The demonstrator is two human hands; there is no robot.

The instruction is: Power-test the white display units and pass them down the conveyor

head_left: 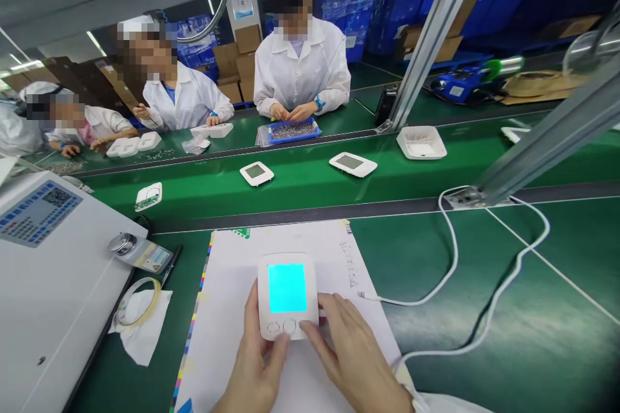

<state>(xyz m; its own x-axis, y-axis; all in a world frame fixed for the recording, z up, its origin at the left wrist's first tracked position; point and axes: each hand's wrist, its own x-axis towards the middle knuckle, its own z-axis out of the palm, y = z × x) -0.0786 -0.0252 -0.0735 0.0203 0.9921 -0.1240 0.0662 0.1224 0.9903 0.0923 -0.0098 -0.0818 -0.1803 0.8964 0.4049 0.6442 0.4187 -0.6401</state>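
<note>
A small white square device [287, 329] with a glowing cyan screen [287, 288] and round buttons along its lower front is between my hands, above a white paper sheet [227, 310]. My left hand [256, 355] grips its left side, thumb at the bottom edge. On the right side, my right hand [346, 342] is closed on it, thumb on the lower right front by the buttons. Part of a white plug seems to show at the device's right edge, mostly behind my fingers. A white cable [421, 302] ends in a plug on the paper, right of my right hand.
Beyond the paper a green conveyor belt [300, 200] carries white screened units [353, 164] and a white housing [421, 143]. At left stand a white machine [58, 284] and a tape roll [139, 302]. A metal post [542, 116] rises at right. Co-workers [303, 64] sit across.
</note>
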